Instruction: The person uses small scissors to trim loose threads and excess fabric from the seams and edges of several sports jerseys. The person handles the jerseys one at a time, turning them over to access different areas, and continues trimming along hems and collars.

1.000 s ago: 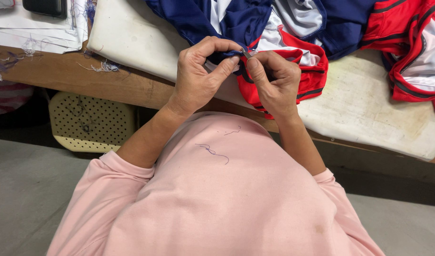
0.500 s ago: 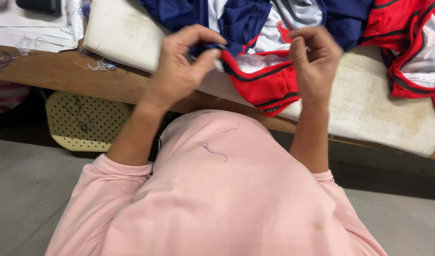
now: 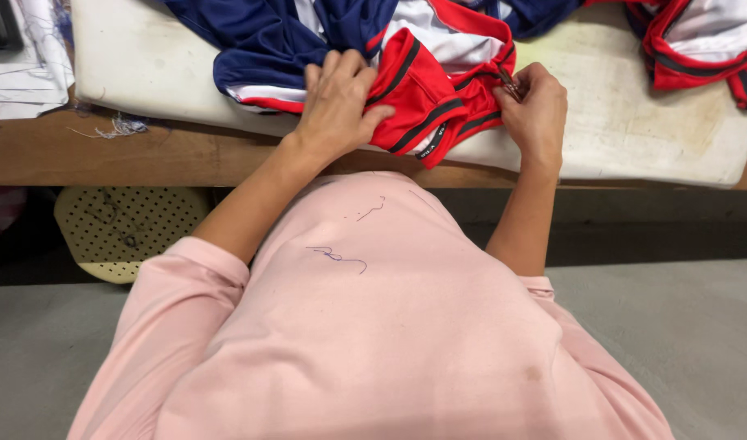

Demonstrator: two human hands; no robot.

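A navy, red and white sports garment (image 3: 426,90) lies bunched on a white padded board (image 3: 618,122). My left hand (image 3: 337,102) presses flat on the garment's red folded part, fingers spread over the cloth. My right hand (image 3: 536,110) pinches the red edge at the right side and holds a small metal tool (image 3: 508,81) between its fingers. I wear a pink top with loose threads stuck on it.
The board rests on a wooden table (image 3: 105,155). More red, white and navy garments (image 3: 699,45) lie at the back right. White papers (image 3: 19,69) sit at the far left. A perforated cream stool seat (image 3: 117,228) stands under the table, above a grey floor.
My hands have moved apart and lower on the board. The left hand has gone from pinching the cloth to pressing flat on it. The red part is now spread between the hands.
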